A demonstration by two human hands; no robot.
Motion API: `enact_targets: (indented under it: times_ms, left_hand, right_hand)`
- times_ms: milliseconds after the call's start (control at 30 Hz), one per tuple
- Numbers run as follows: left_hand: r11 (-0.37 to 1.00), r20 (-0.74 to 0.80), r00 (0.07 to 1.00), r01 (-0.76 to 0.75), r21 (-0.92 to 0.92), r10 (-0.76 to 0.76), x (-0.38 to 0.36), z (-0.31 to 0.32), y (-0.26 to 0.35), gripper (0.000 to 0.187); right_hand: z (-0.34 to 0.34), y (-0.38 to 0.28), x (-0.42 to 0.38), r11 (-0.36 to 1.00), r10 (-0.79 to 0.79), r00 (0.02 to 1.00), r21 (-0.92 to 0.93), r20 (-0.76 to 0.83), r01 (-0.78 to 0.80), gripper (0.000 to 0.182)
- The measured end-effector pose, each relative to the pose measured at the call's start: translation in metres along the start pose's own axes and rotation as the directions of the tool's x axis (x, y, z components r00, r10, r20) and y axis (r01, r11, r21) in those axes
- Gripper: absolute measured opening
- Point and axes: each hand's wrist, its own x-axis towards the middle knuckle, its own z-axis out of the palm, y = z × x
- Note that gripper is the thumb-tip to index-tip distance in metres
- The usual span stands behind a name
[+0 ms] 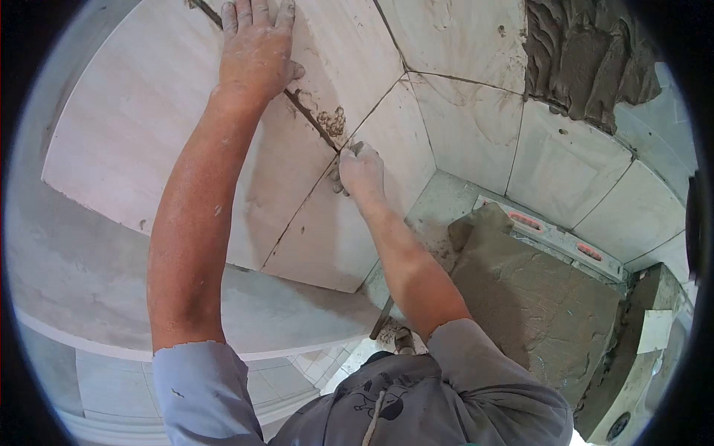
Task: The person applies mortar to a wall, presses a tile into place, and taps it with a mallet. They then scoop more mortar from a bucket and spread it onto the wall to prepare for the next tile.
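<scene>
My left hand (258,46) lies flat against a pale wall tile (178,82), its fingers stretched out beside an open joint. Lower down, my right hand (361,171) is closed, with its fingertips at the corner where several tiles meet. Whatever it grips is hidden or too small to name. A dark gap (312,121) runs between my two hands along the tile edges. Beside that gap, a crumbly lump of mortar (332,121) sticks to the tile face. Below my right hand is another pale tile (327,230).
A spirit level (554,236) leans along the base of the adjoining tiled wall. In front of it lies a broad mass of grey mortar (535,305). Ridged wet mortar (580,59) covers the wall at upper right. A dark rod (381,318) stands near my body.
</scene>
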Motion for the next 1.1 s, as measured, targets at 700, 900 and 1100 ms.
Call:
enact_targets:
  times_ms: [700, 900, 1100]
  left_hand:
    - [1.0, 0.011, 1.0, 0.008, -0.007, -0.008, 0.0, -0.001, 0.001, 0.096]
    - [1.0, 0.029, 0.999, 0.022, -0.018, -0.021, 0.0, -0.005, 0.002, 0.097]
    - [1.0, -0.003, 1.0, 0.009, 0.0, -0.009, -0.003, -0.005, 0.002, 0.097]
  right_hand:
    - [0.005, 0.029, 0.059, 0.968, 0.07, 0.997, -0.241, 0.016, -0.064, 0.027]
    - [0.001, 0.023, 0.058, 0.98, 0.08, 0.997, -0.185, 0.014, -0.076, 0.026]
    - [0.001, 0.036, 0.073, 0.942, 0.002, 0.998, -0.334, 0.062, 0.019, 0.029]
